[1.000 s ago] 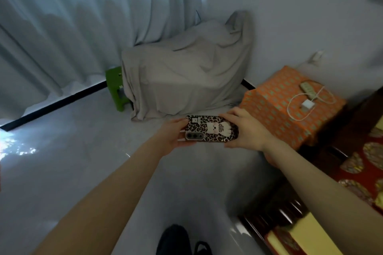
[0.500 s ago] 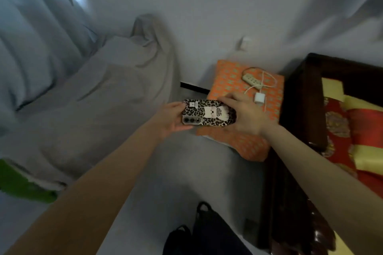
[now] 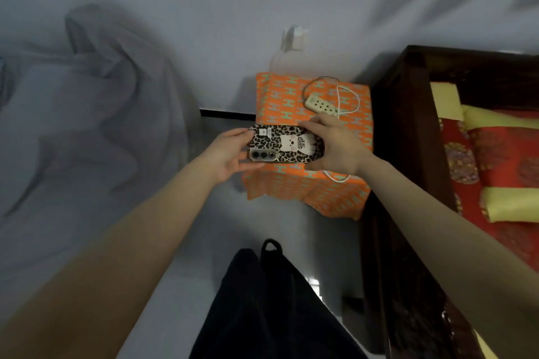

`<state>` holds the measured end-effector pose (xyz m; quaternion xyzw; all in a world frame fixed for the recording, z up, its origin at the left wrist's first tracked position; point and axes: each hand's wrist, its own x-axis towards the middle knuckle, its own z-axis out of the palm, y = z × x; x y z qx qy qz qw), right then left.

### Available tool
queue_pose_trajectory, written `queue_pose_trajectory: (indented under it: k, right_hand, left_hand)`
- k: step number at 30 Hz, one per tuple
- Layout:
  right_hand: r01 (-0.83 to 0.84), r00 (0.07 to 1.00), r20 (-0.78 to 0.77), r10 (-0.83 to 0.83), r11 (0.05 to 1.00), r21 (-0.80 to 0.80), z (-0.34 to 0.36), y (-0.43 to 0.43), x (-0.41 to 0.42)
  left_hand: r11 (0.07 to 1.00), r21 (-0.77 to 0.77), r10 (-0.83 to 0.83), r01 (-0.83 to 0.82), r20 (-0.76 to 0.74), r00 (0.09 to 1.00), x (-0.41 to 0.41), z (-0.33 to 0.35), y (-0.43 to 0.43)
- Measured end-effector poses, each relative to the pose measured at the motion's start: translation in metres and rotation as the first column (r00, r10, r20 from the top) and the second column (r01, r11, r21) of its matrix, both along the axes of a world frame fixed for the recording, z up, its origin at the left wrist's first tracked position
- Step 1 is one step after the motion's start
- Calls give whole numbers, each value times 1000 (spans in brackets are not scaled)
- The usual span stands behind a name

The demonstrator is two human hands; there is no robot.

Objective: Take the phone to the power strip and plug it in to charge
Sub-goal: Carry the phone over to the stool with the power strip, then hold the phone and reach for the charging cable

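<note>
A phone [image 3: 287, 147] in a leopard-print case lies sideways between my hands, its back and camera lenses facing me. My left hand [image 3: 229, 154] grips its left end and my right hand [image 3: 335, 146] grips its right end. Both hold it above an orange patterned cloth-covered stand [image 3: 280, 93]. On that stand, just beyond my right hand, lies a cream power strip [image 3: 320, 105] with a white cable [image 3: 348, 99] looping beside it. Another piece of white cable [image 3: 338, 178] shows under my right wrist. The charger block is hidden by my right hand.
A wall socket [image 3: 294, 38] with a plug sits above the stand. A dark wooden bed frame [image 3: 399, 125] with red and yellow bedding stands to the right. Grey draped cloth [image 3: 87, 114] covers furniture on the left. My dark trousers [image 3: 262, 300] fill the bottom centre.
My view has swung right and closer to the orange stand. Both hands have carried the phone over the stand, and my right hand now covers the white charger block.
</note>
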<state>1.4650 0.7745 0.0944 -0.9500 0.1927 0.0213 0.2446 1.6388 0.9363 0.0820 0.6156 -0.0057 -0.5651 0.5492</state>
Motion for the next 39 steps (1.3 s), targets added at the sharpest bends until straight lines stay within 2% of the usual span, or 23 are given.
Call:
queue_pose_trajectory:
  k: [12, 19, 25, 27, 28, 30, 32, 35, 37, 39]
  right_hand:
    - [225, 972, -73, -225, 974, -1, -55, -101, 70]
    - [217, 970, -103, -220, 976, -34, -98, -176, 86]
    - [173, 983, -58, -175, 984, -35, -161, -221, 99]
    - [196, 980, -49, -195, 981, 11, -183, -228, 99]
    - [272, 962, -39, -269, 960, 75, -192, -231, 96]
    - [508, 853, 18, -521, 838, 200, -207, -237, 85]
    - [688, 698, 69, -712, 695, 209, -219, -237, 66]
    - [833, 532, 13, -847, 526, 170, -238, -225, 33]
    - [860, 505, -58, -861, 496, 121, -250, -213, 15]
    - [841, 540, -79, -838, 536, 71, -258, -203, 4]
  left_hand:
    - [983, 34, -177, 180, -72, 981, 97, -72, -144]
    - [974, -12, -228, 228, -119, 966, 113, -125, -217]
    - [982, -9, -189, 188, -63, 980, 124, -190, -256]
    - [985, -14, -174, 173, -38, 984, 128, -210, -258]
    - [986, -17, -164, 164, -20, 986, 131, -220, -256]
    - [991, -12, -132, 132, 3, 991, 139, -237, -247]
    - [994, 6, -109, 109, -8, 994, 147, -253, -236]
    - [993, 59, -101, 103, -33, 994, 154, -269, -217]
    - [990, 100, -95, 101, -61, 994, 155, -275, -208]
    - [988, 121, -83, 92, -81, 993, 153, -278, -202]
